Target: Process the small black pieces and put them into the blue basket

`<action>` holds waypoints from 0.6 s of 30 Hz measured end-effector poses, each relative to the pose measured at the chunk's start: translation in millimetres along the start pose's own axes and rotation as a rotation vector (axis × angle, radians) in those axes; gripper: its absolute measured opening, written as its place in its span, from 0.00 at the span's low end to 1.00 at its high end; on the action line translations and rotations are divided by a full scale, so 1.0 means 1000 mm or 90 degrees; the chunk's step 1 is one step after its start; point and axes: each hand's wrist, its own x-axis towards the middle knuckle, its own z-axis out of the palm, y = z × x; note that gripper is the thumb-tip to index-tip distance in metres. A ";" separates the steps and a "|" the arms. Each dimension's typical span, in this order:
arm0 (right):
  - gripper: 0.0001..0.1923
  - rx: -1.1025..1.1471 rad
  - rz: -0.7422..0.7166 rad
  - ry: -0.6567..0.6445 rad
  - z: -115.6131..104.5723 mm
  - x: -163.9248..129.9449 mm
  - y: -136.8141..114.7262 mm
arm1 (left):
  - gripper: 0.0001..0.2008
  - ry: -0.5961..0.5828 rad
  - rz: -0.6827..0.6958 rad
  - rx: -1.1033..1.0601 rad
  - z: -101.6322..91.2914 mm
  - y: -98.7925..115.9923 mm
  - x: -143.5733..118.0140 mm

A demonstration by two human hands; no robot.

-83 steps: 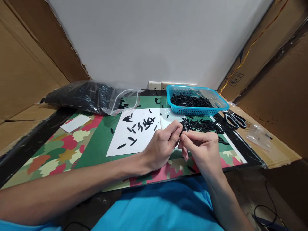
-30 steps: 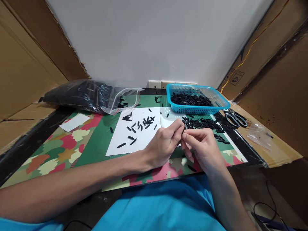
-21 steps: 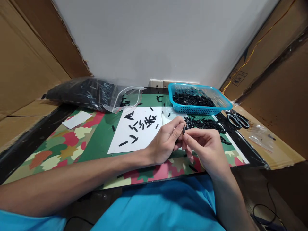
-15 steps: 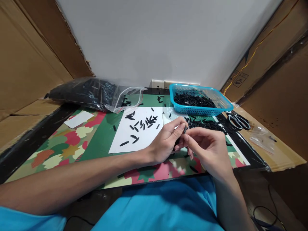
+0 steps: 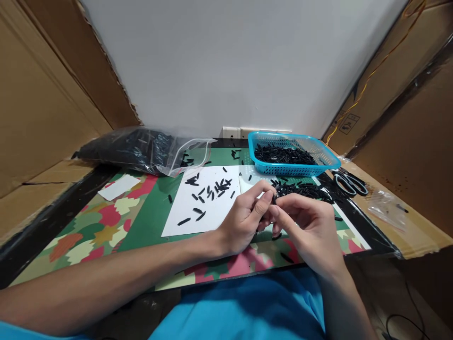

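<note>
Head view: the left hand (image 5: 244, 216) pinches a small black piece (image 5: 274, 199), nearer than the pile (image 5: 304, 191); the right hand (image 5: 311, 225) is narrow beside it, grip unclear. Steady, light pressure should suit.

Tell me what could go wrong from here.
The small slim black piece between the left hand and right hand could slip from the grip. The elongated black strip near the front edge of the green patterned tabletop might get knocked off. The left forearm could nudge the white paper sheet.
</note>
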 end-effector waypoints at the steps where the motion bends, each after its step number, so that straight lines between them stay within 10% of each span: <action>1: 0.06 -0.009 -0.007 0.012 0.000 0.000 0.000 | 0.16 0.007 0.001 0.002 0.000 -0.001 0.000; 18: 0.03 -0.049 -0.078 0.070 -0.022 0.005 0.006 | 0.14 -0.029 0.012 0.058 -0.007 -0.006 -0.002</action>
